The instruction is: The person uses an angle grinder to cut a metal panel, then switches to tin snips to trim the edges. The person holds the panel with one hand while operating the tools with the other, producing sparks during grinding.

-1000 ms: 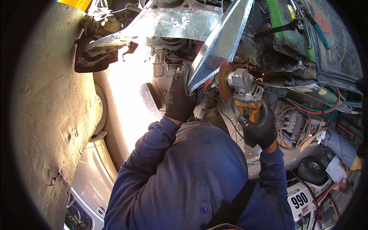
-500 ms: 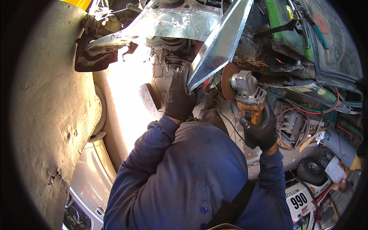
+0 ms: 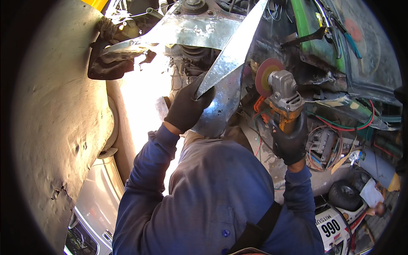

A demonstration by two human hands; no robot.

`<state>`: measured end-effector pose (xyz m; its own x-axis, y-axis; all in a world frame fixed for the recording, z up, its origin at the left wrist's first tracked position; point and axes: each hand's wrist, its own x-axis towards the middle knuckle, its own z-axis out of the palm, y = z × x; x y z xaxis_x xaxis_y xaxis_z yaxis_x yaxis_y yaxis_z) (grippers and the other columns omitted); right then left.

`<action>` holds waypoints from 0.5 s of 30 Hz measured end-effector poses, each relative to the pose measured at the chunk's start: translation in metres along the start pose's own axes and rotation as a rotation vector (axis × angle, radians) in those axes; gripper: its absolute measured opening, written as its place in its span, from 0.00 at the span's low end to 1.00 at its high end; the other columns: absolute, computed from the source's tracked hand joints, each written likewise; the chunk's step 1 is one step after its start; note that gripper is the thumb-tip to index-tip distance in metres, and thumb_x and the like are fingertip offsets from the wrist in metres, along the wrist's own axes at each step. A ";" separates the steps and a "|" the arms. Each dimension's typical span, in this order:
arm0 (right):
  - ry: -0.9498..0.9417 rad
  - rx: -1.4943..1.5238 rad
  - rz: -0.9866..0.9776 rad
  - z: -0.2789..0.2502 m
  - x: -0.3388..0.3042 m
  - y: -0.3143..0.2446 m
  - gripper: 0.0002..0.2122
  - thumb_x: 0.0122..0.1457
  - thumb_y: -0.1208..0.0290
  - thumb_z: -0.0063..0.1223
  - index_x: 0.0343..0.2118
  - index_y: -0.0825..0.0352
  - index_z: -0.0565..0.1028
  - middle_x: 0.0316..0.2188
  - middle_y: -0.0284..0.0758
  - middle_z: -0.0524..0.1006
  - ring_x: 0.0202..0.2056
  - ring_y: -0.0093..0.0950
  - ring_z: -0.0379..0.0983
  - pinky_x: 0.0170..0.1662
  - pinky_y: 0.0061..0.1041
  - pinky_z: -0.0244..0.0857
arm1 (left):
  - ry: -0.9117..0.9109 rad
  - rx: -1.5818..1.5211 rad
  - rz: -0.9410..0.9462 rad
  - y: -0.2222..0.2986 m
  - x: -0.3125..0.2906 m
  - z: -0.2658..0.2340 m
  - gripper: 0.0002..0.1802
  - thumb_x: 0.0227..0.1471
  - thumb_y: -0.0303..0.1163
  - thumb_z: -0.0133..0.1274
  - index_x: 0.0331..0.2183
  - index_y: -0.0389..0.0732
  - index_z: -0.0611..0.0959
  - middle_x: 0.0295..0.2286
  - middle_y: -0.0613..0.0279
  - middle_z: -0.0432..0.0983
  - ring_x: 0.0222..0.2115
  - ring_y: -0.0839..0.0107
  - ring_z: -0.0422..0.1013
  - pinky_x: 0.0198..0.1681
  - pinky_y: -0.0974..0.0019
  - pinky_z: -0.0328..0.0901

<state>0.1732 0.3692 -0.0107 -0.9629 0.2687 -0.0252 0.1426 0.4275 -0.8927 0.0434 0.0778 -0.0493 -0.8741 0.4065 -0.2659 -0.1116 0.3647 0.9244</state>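
My left hand (image 3: 189,104), in a dark glove, is closed on the lower part of a bent, shiny sheet-metal piece (image 3: 223,95). The piece tapers to a point at the top, and its curved lower end reaches down near my lap. An orange-and-grey angle grinder (image 3: 284,95) stands upright in my right hand (image 3: 291,142), also gloved, with the fingers wrapped round its body. Its reddish disc (image 3: 269,75) is to the right of the sheet metal, apart from it. I cannot tell whether the disc is spinning.
Ahead is a stripped vehicle frame (image 3: 199,32) with a spring below it. A green-edged body panel (image 3: 306,25) stands at the upper right. Red and green hoses (image 3: 361,123) and a cable run on the right. A large worn panel (image 3: 55,119) fills the left.
The sheet metal has turned, showing more of its curved side. My left hand has shifted slightly left, and the grinder has moved right and slightly upward. The sparks seen earlier are gone.
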 end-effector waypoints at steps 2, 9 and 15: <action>0.041 -0.030 -0.064 0.006 0.008 -0.003 0.31 0.53 0.77 0.70 0.60 0.71 0.69 0.50 0.41 0.79 0.49 0.29 0.77 0.54 0.31 0.71 | -0.023 0.044 0.040 0.014 -0.001 -0.013 0.20 0.63 0.30 0.57 0.56 0.36 0.80 0.42 0.49 0.83 0.43 0.63 0.79 0.51 0.61 0.70; 0.156 -0.358 -0.300 0.008 0.037 -0.031 0.38 0.52 0.68 0.76 0.63 0.73 0.67 0.52 0.52 0.77 0.52 0.48 0.78 0.54 0.43 0.73 | -0.117 0.024 0.001 0.045 -0.012 -0.041 0.24 0.65 0.37 0.58 0.58 0.35 0.78 0.45 0.52 0.83 0.46 0.68 0.77 0.53 0.61 0.70; 0.156 -0.456 -0.391 0.005 0.048 -0.056 0.42 0.52 0.68 0.75 0.68 0.70 0.64 0.56 0.54 0.74 0.56 0.52 0.76 0.56 0.46 0.73 | -0.106 -0.006 0.014 0.053 -0.021 -0.043 0.28 0.66 0.36 0.57 0.64 0.37 0.74 0.48 0.53 0.83 0.48 0.69 0.77 0.56 0.62 0.69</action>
<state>0.1175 0.3535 0.0359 -0.9238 0.1257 0.3617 -0.0976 0.8361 -0.5398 0.0356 0.0523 0.0169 -0.8205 0.4983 -0.2800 -0.1026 0.3534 0.9298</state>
